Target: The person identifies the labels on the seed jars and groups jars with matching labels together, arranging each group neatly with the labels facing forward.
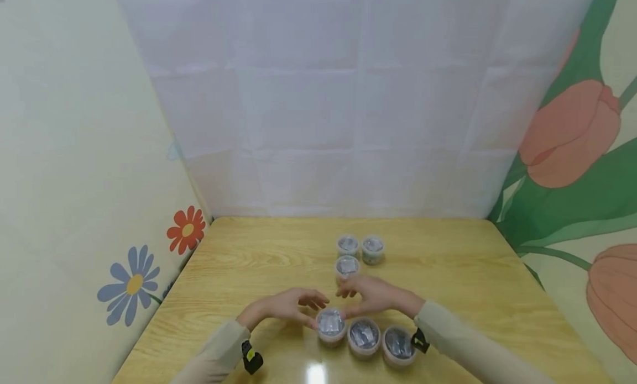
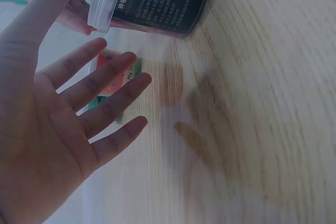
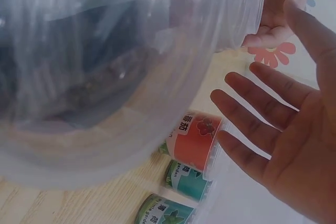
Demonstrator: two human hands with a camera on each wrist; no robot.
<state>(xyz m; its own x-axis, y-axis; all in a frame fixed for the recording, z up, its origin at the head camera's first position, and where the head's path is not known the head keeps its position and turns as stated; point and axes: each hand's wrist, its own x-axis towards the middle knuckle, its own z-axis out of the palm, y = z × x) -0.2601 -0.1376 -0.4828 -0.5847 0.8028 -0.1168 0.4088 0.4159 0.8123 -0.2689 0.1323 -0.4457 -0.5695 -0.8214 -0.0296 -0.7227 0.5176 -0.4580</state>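
Observation:
Between both hands stands a clear-lidded plastic jar (image 1: 330, 324), its dark label with white print facing the left wrist view. My left hand (image 1: 297, 305) is at its left side, thumb at the rim and fingers spread. On the far right side, my right hand (image 1: 370, 295) has its thumb by the same jar, the other fingers loosely extended. Whether either thumb actually presses the jar I cannot tell. Two similar jars, a middle one (image 1: 364, 337) and a right one (image 1: 398, 346), stand in a row beside it, below my right forearm.
Farther back stand three more jars: a red-labelled one (image 3: 197, 140) nearest the right hand, and two teal-labelled ones, a back-left jar (image 1: 348, 245) and a back-right jar (image 1: 372, 249). The wooden table (image 1: 259, 251) meets a white cloth backdrop (image 1: 308, 108).

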